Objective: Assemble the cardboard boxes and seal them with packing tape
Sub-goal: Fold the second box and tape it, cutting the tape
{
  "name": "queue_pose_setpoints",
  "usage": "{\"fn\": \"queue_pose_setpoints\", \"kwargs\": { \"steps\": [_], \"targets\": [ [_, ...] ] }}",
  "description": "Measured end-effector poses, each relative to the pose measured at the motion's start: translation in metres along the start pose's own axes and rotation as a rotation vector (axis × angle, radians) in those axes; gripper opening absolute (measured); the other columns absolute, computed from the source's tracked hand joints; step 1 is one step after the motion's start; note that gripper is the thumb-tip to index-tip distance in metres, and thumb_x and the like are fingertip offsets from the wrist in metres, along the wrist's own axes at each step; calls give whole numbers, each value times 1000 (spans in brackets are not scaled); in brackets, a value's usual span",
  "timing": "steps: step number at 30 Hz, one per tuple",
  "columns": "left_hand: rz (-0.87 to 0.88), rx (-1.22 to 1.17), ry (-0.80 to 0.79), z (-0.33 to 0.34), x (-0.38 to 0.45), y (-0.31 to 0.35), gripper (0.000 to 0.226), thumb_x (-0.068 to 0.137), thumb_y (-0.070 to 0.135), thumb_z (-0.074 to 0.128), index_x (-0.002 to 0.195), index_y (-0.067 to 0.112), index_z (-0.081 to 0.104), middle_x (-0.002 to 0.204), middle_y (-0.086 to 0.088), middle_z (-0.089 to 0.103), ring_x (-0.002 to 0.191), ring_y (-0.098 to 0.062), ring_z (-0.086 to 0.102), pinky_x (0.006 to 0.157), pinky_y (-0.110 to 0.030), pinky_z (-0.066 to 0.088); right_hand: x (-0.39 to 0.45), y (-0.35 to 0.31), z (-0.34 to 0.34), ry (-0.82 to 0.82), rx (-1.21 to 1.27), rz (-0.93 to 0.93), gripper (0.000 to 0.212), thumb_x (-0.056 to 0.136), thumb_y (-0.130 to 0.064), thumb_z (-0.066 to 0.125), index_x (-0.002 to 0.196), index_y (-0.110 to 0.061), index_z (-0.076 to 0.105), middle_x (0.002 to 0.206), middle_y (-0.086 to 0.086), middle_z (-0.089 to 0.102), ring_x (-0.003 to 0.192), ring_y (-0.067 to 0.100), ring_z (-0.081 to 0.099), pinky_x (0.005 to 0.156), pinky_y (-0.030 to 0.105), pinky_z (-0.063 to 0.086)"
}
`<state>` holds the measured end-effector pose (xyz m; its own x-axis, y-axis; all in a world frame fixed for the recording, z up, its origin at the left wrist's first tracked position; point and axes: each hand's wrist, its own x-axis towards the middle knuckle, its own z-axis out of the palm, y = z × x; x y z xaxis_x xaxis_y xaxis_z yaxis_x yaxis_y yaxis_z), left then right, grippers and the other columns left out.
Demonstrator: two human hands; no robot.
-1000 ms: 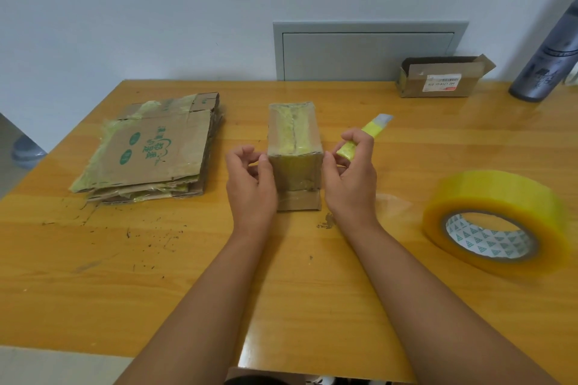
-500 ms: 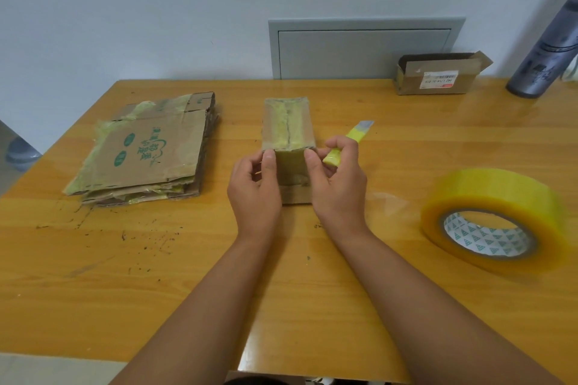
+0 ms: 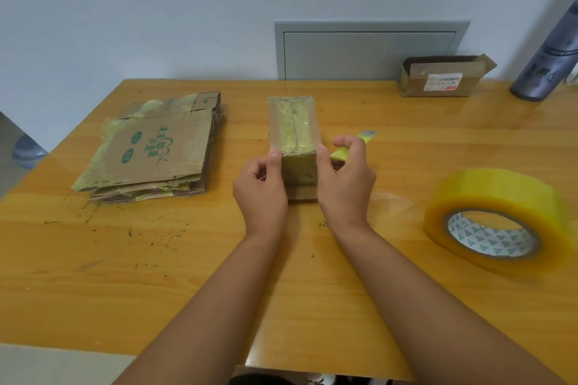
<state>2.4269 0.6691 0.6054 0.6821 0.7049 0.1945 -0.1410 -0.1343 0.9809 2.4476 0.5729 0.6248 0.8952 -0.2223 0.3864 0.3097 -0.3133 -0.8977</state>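
A small closed cardboard box stands on the wooden table, its top seam covered with yellowish tape. My left hand has its thumb pressed on the box's near left edge, the other fingers curled beside it. My right hand presses its thumb on the near right edge while its fingers hold a yellow utility knife, whose tip pokes out behind the hand. A large roll of yellow packing tape lies flat at the right.
A stack of flattened cardboard boxes with green print lies at the left. An open small box with a label sits at the back right beside a grey bottle. A grey wall panel is behind the table.
Both hands moved inward onto the box's near face, thumbs sliding up to its top corners. The knife in my right hand dropped lower and closer to the box.
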Motion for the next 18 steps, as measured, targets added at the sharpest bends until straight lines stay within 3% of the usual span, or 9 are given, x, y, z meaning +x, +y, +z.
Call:
{"fn": "queue_pose_setpoints", "kwargs": {
  "steps": [3,6,9,15,18],
  "targets": [
    [11,-13,10,3,-5,2,24,97,32,61,83,15,72,77,0,66,72,-13,58,66,-30,47,4,1,-2,7,52,61,18,92,-26,68,100,-23,52,80,-13,61,69,6,61,71,34,52],
    [65,-10,-2,7,-8,9,12,97,21,62,98,14,72,97,-2,71,93,-9,65,79,-15,48,12,2,-6,27,139,135,22,90,-26,71,100,-23,52,73,-12,61,64,-3,58,67,24,49],
    [100,-10,-4,8,-4,11,11,97,16,61,105,13,68,103,1,68,94,5,61,79,-6,43,7,5,-2,-18,128,126,21,92,-19,68,102,-23,50,78,-15,57,64,-8,55,62,12,42],
    [93,-3,-24,5,0,12,7,93,20,67,97,14,66,103,-3,70,91,6,61,77,-7,44,0,13,4,-44,8,-45,20,95,-13,62,114,-11,54,93,-24,52,69,5,50,68,21,41],
    [75,-16,7,-1,8,11,4,94,17,66,94,14,68,103,-5,72,92,0,64,78,-8,45,-1,9,2,-83,60,-29,21,94,-18,65,109,-23,50,94,-19,57,74,5,59,71,23,47]
  ]
}}
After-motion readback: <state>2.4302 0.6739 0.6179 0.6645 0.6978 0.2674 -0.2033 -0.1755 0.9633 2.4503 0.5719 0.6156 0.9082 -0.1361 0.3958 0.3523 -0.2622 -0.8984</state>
